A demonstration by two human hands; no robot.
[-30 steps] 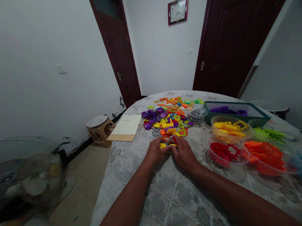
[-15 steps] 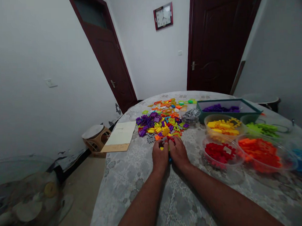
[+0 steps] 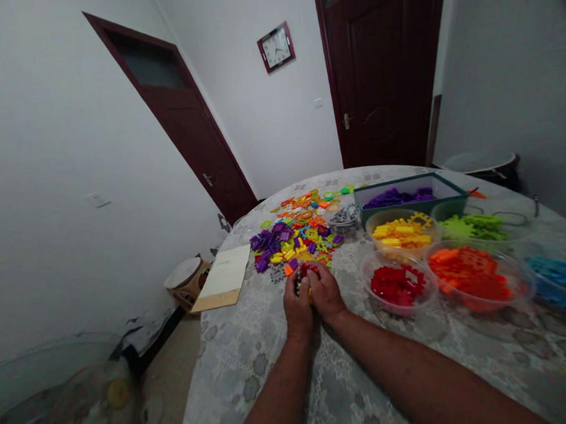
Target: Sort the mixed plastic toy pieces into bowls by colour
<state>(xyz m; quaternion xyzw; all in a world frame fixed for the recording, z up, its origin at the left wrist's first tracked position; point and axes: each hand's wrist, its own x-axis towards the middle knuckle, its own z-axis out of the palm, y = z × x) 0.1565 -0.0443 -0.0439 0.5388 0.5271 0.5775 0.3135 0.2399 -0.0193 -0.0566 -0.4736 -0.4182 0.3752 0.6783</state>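
My left hand and my right hand rest side by side on the table, fingers curled and pressed together around a small clump of red and yellow plastic pieces. Just beyond them lies a mixed pile of coloured interlocking pieces, purple, yellow, orange and green. To the right stand clear bowls: red pieces, yellow pieces, orange pieces.
A teal tray of purple pieces sits at the back right, with green pieces and blue pieces further right. A white booklet lies at the table's left edge. A stool and a fan stand on the floor.
Both hands have drawn together and closer to me, gathering a few pieces from the pile's near edge. The view has swung left and tilted.
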